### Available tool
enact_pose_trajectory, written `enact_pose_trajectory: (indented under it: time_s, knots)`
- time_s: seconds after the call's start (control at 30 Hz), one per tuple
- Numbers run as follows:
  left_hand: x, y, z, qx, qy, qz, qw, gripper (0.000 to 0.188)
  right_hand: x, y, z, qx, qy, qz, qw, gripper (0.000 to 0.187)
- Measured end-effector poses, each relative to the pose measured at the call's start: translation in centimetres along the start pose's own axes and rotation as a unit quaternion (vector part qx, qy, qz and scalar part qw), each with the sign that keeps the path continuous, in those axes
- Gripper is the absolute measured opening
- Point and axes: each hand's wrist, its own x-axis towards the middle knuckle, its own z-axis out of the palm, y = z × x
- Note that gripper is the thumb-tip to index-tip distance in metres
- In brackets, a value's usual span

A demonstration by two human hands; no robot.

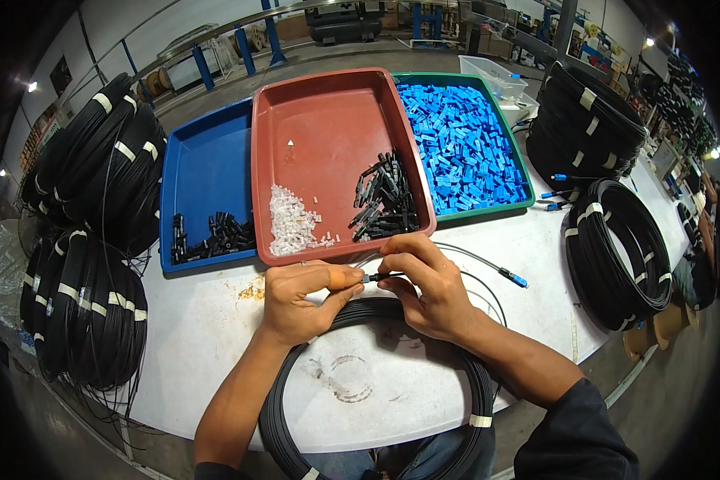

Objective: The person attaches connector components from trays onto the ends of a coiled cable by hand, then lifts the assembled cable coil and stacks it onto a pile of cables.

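My left hand (302, 300) and my right hand (434, 286) meet above a coil of black cable (476, 376) tied with white tape. Between their fingertips is a small black cable connector (372, 278); both hands pinch it, the left at its left end, the right at its right. An orange wrap (343, 277) covers a finger of the left hand. The fingers hide part of the connector. Right of my right hand, a cable end with a blue-tipped connector (514, 278) rests on the white table (536, 336).
Ahead stand a blue tray (204, 160) with black parts, a red tray (336, 96) with white pieces and black parts, and a green tray (514, 210) full of blue connector housings. Black cable coils (88, 312) pile at the left; others (616, 256) lie right. Behind is a clear bin (492, 78).
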Motion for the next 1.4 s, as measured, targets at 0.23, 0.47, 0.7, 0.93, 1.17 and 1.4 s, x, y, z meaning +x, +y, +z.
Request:
enact_pose_trajectory:
  time_s: [0.23,0.47,0.7,0.93,1.17,1.4]
  knots:
    - [-0.2,-0.1,0.1,0.000,0.017,-0.002,1.000,0.013,0.5,-0.8,-0.2,0.017,0.004,0.019,1.000,0.022]
    - [0.0,0.2,-0.1,-0.014,-0.022,-0.020,0.999,0.012,-0.2,0.3,0.2,0.007,0.025,-0.014,1.000,0.026]
    - [0.0,0.3,-0.1,-0.023,-0.021,-0.040,0.999,0.017,-0.2,0.3,0.3,0.028,0.025,-0.007,0.999,0.027]
    - [-0.2,0.2,0.6,-0.108,0.037,-0.126,0.985,0.021,0.0,-0.1,0.0,0.016,0.038,-0.002,0.999,0.029]
    - [0.1,0.3,-0.1,-0.032,-0.029,-0.026,0.999,0.017,-0.1,0.2,0.0,0.031,0.043,-0.020,0.998,0.026]
    - [0.2,0.1,-0.1,-0.037,-0.047,0.000,0.998,0.019,-0.3,0.3,0.1,0.044,0.036,-0.011,0.998,0.026]
